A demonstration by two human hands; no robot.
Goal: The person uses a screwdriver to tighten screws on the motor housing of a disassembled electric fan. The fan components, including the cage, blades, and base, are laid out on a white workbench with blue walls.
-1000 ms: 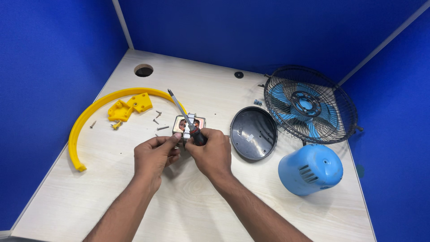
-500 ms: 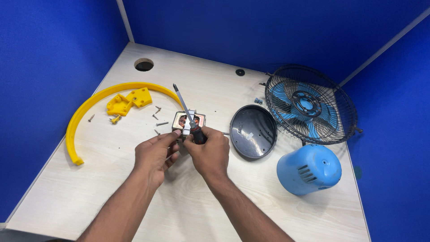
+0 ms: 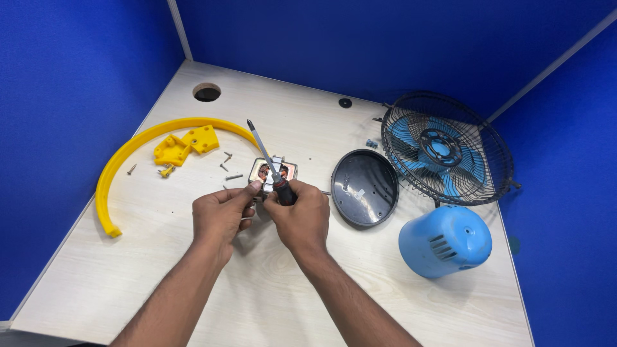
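Note:
A small fan motor point(image 3: 275, 170) with a metal frame and copper windings sits on the pale wooden table point(image 3: 270, 289), just beyond my hands. My left hand point(image 3: 222, 215) touches its near left side with the fingertips. My right hand point(image 3: 301, 215) grips a screwdriver point(image 3: 270, 164) by its dark handle; the shaft points up and to the far left, tip in the air above the table. Both hands are close together, almost touching.
A yellow curved ring point(image 3: 125, 160) and two yellow brackets point(image 3: 186, 144) lie at the left with loose screws point(image 3: 228, 167). A black oval cover point(image 3: 364, 188), a caged blue fan point(image 3: 447, 148) and a blue motor housing point(image 3: 445, 241) sit at the right. Blue partition walls surround the table.
The screwdriver has swung up: its shaft lay low beside the motor, and now it stands raised over it, pointing to the far left. My hands have stayed at the motor.

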